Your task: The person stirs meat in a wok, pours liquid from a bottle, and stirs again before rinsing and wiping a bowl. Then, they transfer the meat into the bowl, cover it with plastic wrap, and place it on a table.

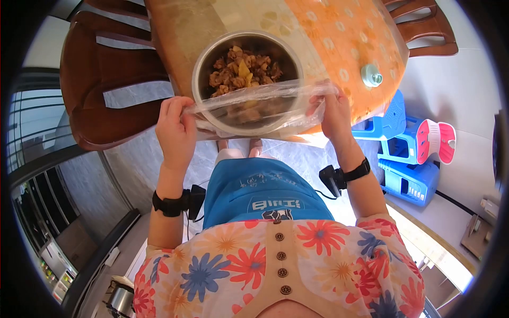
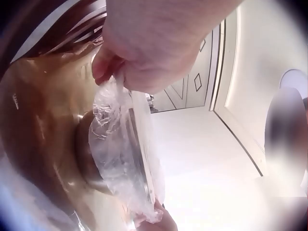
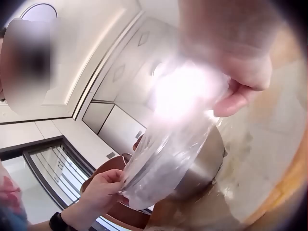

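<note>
A steel bowl (image 1: pixel 200 68) of browned meat pieces (image 1: pixel 238 71) stands at the table's near edge. Clear plastic film (image 1: pixel 254 95) stretches across the near part of its opening, leaving the far part uncovered. At the bowl's left, my left hand (image 1: pixel 176 130) pinches one end of the film between thumb and fingers. My right hand (image 1: pixel 336 114) grips the other end at the right side. In the left wrist view the film (image 2: pixel 115 144) hangs in folds from the left fingers, over the bowl's side. The right wrist view shows the film (image 3: pixel 161 159) drawn taut between both hands.
The table (image 1: pixel 339 47) wears a patterned cover under clear plastic. A pale green bottle-like item (image 1: pixel 371 76) stands toward its right edge. Wooden chairs flank it, one close on the left (image 1: pixel 114 69). Blue stools (image 1: pixel 405 183) sit on the floor at right.
</note>
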The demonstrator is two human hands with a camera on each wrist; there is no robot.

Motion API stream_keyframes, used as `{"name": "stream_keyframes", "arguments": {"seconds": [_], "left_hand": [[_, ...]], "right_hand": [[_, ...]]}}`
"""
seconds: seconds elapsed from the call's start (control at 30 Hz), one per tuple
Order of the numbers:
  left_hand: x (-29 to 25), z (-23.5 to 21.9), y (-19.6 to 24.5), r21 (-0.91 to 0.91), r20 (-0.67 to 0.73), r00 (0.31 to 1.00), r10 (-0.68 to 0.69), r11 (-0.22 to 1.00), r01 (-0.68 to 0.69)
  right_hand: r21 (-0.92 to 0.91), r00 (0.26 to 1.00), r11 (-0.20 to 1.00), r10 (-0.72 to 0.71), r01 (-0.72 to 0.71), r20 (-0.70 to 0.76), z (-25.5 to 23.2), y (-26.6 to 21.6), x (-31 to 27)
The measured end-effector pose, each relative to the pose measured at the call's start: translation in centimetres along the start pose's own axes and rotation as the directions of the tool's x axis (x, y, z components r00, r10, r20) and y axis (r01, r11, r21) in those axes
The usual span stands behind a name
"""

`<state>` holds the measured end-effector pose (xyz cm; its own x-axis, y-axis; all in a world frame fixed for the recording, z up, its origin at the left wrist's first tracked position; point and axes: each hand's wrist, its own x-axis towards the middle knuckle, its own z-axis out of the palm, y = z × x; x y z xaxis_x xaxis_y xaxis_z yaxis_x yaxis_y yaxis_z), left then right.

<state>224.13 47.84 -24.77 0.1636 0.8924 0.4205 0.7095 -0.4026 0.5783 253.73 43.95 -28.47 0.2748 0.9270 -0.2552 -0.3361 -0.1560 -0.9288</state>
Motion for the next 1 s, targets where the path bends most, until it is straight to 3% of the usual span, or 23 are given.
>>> {"name": "stream_keyframes", "arguments": {"seconds": [0.03, 0.1, 0.13, 0.2, 0.23, 0.3, 0.33, 0.4, 0.43, 0.5, 0.6, 0.83, 0.9, 0.93, 1.0], "left_hand": [[0.5, 0.1, -0.2, 0.001, -0.006, 1.000, 0.000, 1.000, 0.000], [1.5, 0.1, -0.6, -0.162, 0.049, 0.998, -0.048, 0.985, 0.055], [2.0, 0.1, -0.4, -0.162, 0.045, 0.998, -0.048, 0.985, 0.054], [3.2, -0.1, 0.4, -0.150, 0.095, 0.995, -0.021, 0.988, 0.035], [3.7, 0.2, -0.1, -0.150, 0.094, 0.995, -0.021, 0.988, 0.035], [4.6, 0.8, -1.4, -0.350, 0.153, 0.988, -0.005, 0.935, 0.059], [4.7, 0.9, -1.7, -0.349, 0.153, 0.988, -0.005, 0.935, 0.059], [5.0, 0.9, -2.0, -0.589, 0.348, 0.925, -0.150, 0.733, 0.341], [5.0, 0.8, -2.2, -0.588, 0.348, 0.925, -0.152, 0.733, 0.342], [5.1, 0.5, -2.3, -0.572, 0.393, 0.905, -0.162, 0.728, 0.378], [5.2, 0.5, -2.0, -0.580, 0.358, 0.908, -0.217, 0.711, 0.398], [6.2, 1.7, -3.3, -0.540, 0.281, 0.921, -0.269, 0.749, 0.383], [6.8, 1.9, -3.5, -0.636, 0.301, 0.908, -0.290, 0.649, 0.418], [6.9, 1.8, -3.5, -0.638, 0.295, 0.910, -0.290, 0.650, 0.414], [7.1, 1.5, -3.6, -0.676, 0.417, 0.854, -0.310, 0.523, 0.519]], "right_hand": [[-0.001, 1.000, 1.000, -0.004, 0.004, 0.005, 0.0, 0.0, 0.7], [-0.276, 0.965, 0.931, -0.260, 0.238, -0.044, 0.1, -0.1, 2.0], [-0.276, 0.964, 0.930, -0.262, 0.241, -0.041, 0.2, -0.4, 2.6], [-0.430, 0.868, 0.759, -0.472, 0.489, 0.153, 0.9, -1.7, 3.7], [-0.430, 0.868, 0.759, -0.472, 0.490, 0.155, 1.4, -2.3, 4.1], [-0.477, 0.834, 0.684, -0.438, 0.551, 0.335, 2.6, -3.4, 4.9], [-0.476, 0.834, 0.685, -0.439, 0.552, 0.335, 3.1, -3.4, 5.4], [-0.506, 0.838, 0.671, -0.390, 0.543, 0.381, 3.8, -3.3, 6.4], [-0.504, 0.838, 0.672, -0.389, 0.543, 0.383, 4.0, -3.2, 6.6], [-0.400, 0.898, 0.821, -0.281, 0.407, 0.337, 4.4, -3.1, 7.1], [-0.394, 0.920, 0.841, -0.274, 0.371, 0.280, 4.4, -3.7, 8.3], [-0.447, 0.917, 0.828, -0.183, 0.338, 0.355, 5.0, -4.6, 11.3], [-0.446, 0.909, 0.872, 0.003, 0.201, 0.416, 4.7, -4.2, 12.6], [-0.446, 0.908, 0.871, -0.001, 0.207, 0.420, 4.7, -3.8, 13.0], [-0.397, 0.898, 0.918, 0.193, -0.023, 0.394, 4.9, -3.0, 13.3]]}}
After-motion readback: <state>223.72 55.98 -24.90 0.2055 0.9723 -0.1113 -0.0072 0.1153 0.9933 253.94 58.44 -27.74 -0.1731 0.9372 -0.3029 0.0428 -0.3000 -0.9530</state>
